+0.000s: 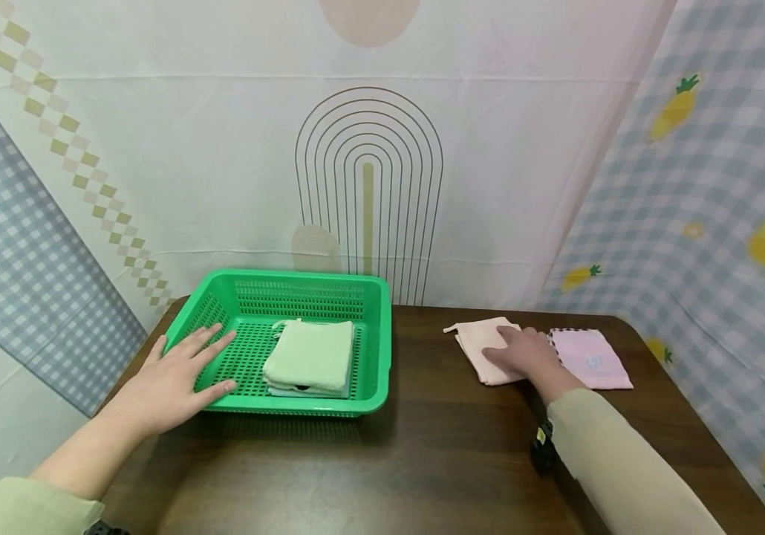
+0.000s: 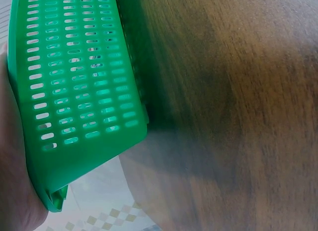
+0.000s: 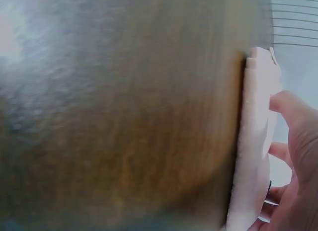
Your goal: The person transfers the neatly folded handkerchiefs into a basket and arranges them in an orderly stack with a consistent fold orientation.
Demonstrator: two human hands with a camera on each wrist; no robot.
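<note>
My left hand (image 1: 171,383) is spread at the left front corner of a green plastic basket (image 1: 385,342), its fingers straight over the rim. In the left wrist view, part of that hand shows beside the basket's slotted wall (image 2: 74,92). A stack of folded small towels, with a pale green towel (image 1: 312,353) on top, lies inside the basket. To the right, my right hand (image 1: 526,353) rests its thumb and fingertips on a folded pale pink towel (image 1: 479,349). The right wrist view shows this towel (image 3: 253,141) lying flat in several layers under the fingers.
A pink towel (image 1: 593,360) with a checkered edge lies just right of my right hand. The dark wooden table (image 1: 382,475) ends at a patterned white cloth (image 1: 242,163) behind and a blue checked cloth (image 1: 697,245) on the right.
</note>
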